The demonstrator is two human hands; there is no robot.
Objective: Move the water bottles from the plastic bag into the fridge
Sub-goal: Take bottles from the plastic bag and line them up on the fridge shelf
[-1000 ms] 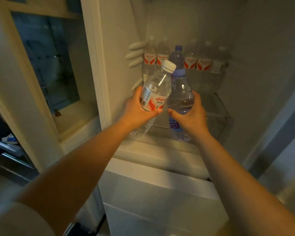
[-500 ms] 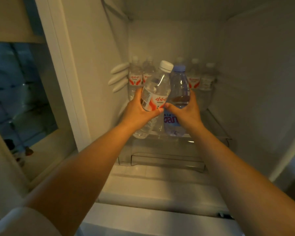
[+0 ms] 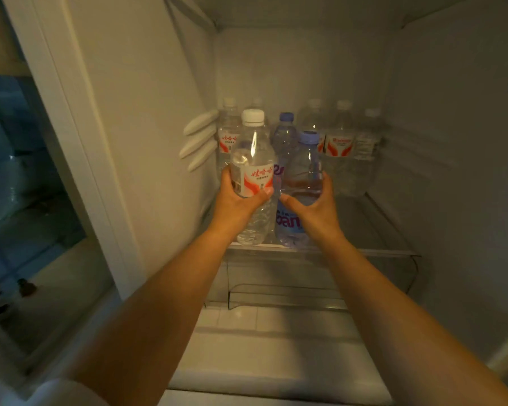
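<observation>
Bottles upright in both hands: red-and-white Chinese-labelled bottle [image 3: 252, 177] in left hand [image 3: 237, 202], blue-capped bottle [image 3: 301, 183] in right hand [image 3: 314, 208].

Both arms reach into the open fridge [image 3: 147, 118]. The left hand [image 3: 237, 200] grips a white-capped bottle [image 3: 252, 177], the right hand [image 3: 314, 205] a blue-capped bottle [image 3: 301, 168], both upright at the front edge of the glass shelf [image 3: 373, 227]. Behind them, at the shelf's back, a row of bottles [image 3: 339, 148] stands.

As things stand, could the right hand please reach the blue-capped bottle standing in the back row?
Probably not: the right hand already holds a bottle, which stands directly before the blue-capped bottle.
</observation>
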